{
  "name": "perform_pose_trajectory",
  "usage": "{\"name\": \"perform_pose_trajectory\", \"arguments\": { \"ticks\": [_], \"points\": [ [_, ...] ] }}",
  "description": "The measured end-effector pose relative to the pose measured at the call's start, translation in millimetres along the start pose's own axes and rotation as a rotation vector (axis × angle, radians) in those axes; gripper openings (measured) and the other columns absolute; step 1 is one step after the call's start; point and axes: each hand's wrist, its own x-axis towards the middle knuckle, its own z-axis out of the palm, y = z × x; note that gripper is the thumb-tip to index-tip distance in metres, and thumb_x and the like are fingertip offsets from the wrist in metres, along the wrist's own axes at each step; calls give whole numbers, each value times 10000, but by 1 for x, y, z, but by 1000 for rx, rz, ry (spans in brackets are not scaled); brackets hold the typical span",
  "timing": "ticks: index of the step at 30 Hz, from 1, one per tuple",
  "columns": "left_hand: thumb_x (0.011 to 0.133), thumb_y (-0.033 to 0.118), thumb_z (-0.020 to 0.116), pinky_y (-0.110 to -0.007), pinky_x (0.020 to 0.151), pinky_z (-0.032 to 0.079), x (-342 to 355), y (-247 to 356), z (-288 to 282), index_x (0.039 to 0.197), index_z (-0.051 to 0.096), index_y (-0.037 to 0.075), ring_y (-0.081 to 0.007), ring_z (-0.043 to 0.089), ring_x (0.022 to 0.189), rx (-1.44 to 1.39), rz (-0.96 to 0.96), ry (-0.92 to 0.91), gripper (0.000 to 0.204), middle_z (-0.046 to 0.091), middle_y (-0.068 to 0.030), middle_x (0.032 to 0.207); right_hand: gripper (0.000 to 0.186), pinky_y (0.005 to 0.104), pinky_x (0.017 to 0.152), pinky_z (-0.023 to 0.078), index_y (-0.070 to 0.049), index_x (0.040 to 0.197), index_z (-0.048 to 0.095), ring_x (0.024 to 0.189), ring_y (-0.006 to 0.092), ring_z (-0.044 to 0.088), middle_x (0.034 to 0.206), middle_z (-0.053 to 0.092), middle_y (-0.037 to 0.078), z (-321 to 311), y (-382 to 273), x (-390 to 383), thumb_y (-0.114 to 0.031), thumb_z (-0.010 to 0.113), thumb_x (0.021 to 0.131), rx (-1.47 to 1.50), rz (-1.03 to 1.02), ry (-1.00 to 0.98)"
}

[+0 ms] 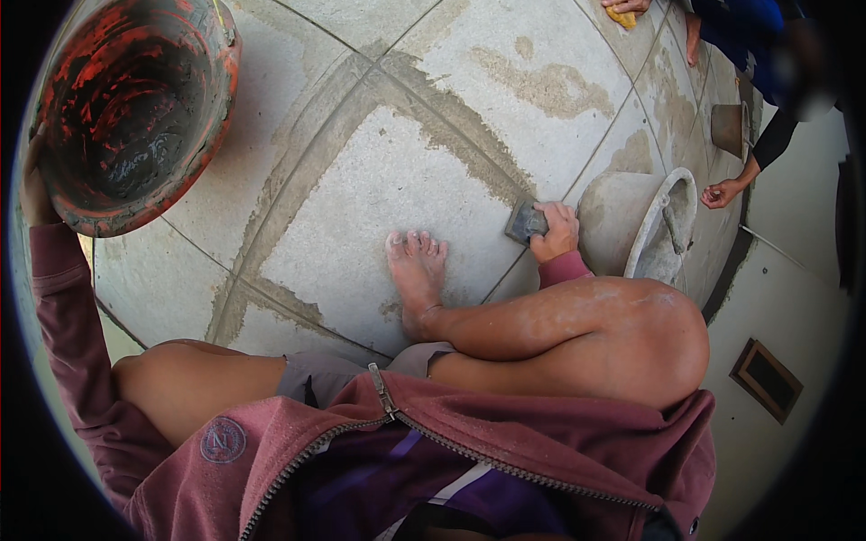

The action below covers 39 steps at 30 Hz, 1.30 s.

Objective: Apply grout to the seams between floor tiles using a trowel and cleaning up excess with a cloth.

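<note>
On the left, a red bucket (135, 117) is tipped so that its mouth faces me, its inside smeared with wet grey grout. My left hand (38, 185) is closed on the bucket's near-left rim, its fingers mostly hidden behind it. Over to the right, my right hand (557, 233) grips a small dark rectangular block (525, 222) against the floor. That block lies at the end of a grout-smeared joint between pale tiles (334, 198). Wet grey bands follow several of the joints. My bare foot (419, 270) rests on the tile between both hands.
Just right of my right hand, a pale grout-caked bucket (631, 216) lies on its side. Another person's hand (627, 7) holds a yellow sponge (622, 18) at the top right; their other hand (722, 192) is near a smaller container (727, 128). A wall (758, 298) borders the right.
</note>
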Motion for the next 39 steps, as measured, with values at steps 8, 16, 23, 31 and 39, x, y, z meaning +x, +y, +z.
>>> {"name": "perform_pose_trajectory", "arguments": {
  "ticks": [8, 16, 23, 31, 39],
  "points": [
    [870, 286, 429, -406, 983, 308, -47, 50, 62, 1248, 399, -8, -280, 380, 1169, 109, -8, -15, 479, 409, -149, 1275, 321, 411, 813, 407, -59, 850, 609, 897, 356, 509, 852, 583, 157, 1, -6, 3, -16, 514, 547, 166, 25, -115],
    [856, 348, 455, -471, 1013, 277, -77, 89, 162, 1301, 335, 0, -333, 329, 1217, 185, -6, -48, 578, 358, -169, 1324, 361, 250, 458, 400, -10, 905, 630, 506, 121, 521, 596, 565, 73, 38, 41, -17, -31, 494, 571, 678, 636, 155],
    [878, 238, 432, -330, 910, 371, -46, 62, 129, 1193, 457, -1, -213, 464, 1056, 103, -23, 138, 396, 481, -112, 1184, 304, 316, 498, 433, 1, 838, 631, 506, 213, 551, 578, 573, 145, 68, -9, 25, -69, 533, 560, 678, 644, 137],
    [868, 302, 414, -357, 803, 433, -56, 42, 90, 1108, 574, 133, -276, 567, 938, 1229, 396, 94, 335, 596, -147, 1045, 303, 300, 467, 383, 2, 824, 645, 470, 131, 486, 545, 545, 91, 78, -102, 66, -69, 502, 567, 953, -66, -168],
    [872, 210, 440, -308, 776, 460, -70, 51, 111, 1080, 586, 0, -183, 548, 912, 634, 159, 154, 329, 554, -107, 1106, 329, 315, 590, 445, -40, 868, 623, 603, 225, 550, 663, 570, 115, 26, -71, -17, -72, 521, 557, 1080, 459, -370]
  ]
}}
